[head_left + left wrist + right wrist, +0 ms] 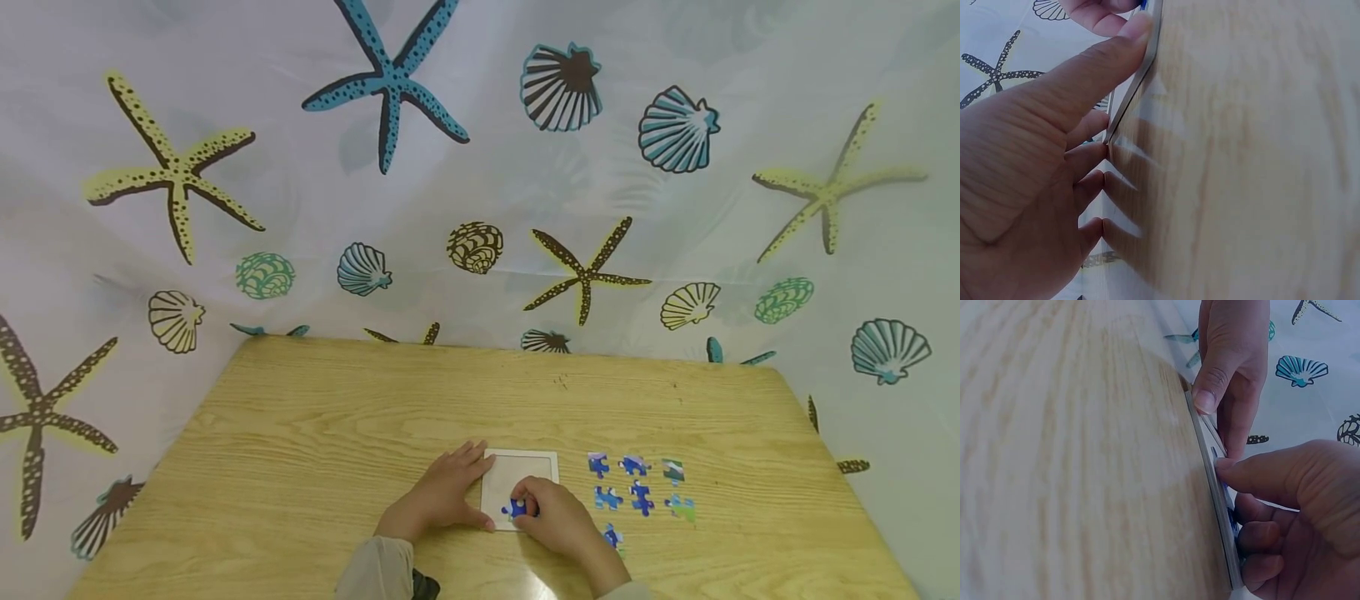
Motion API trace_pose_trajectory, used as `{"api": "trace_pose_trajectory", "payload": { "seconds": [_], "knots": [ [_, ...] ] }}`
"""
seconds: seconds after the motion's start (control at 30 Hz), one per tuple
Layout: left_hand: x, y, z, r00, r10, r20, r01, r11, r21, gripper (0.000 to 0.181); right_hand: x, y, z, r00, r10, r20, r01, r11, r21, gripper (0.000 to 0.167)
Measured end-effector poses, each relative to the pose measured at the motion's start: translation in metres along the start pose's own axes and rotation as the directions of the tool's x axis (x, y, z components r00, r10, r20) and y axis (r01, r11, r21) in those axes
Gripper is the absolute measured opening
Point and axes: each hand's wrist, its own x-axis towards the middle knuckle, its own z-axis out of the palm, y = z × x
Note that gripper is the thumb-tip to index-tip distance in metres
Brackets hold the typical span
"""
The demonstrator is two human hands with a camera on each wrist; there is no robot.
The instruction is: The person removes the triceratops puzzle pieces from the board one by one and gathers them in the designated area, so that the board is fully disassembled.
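A square white puzzle tray (525, 453) lies flat on the table. My left hand (442, 493) rests along its left side, fingers fairly straight, with the thumb at the near left corner and a fingertip on the upper left rim. Over the tray's lower part, my right hand (558, 517) pinches a blue jigsaw piece (516, 507) between thumb and fingers. The right wrist view shows the right thumb (1254, 478) close to the tray's edge, with the piece mostly hidden. In the left wrist view the left thumb (1110, 69) touches the tray's edge.
Several loose jigsaw pieces lie in rough rows right of the tray, among them a dark blue piece (641, 497) and a green-edged piece (680, 507). One more piece (612, 536) sits beside the right forearm. A patterned cloth (480, 192) surrounds the wooden table (315, 417).
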Motion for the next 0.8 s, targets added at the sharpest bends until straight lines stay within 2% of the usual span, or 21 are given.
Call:
{"api": "trace_pose_trajectory", "payload": {
  "seconds": [0.47, 0.8],
  "knots": [
    [-0.0015, 0.0044, -0.0037, 1.0, -0.005, -0.008, 0.005, 1.0, -0.003, 0.094, -0.0005, 0.0, -0.0006, 1.0, 0.012, -0.013, -0.012, 0.999, -0.052, 0.023],
    [-0.0019, 0.0056, -0.0039, 1.0, -0.008, -0.005, 0.008, 1.0, -0.005, 0.094, 0.0014, 0.0035, 0.004, 1.0, 0.008, -0.03, -0.01, 0.999, -0.053, 0.026]
  ]
}}
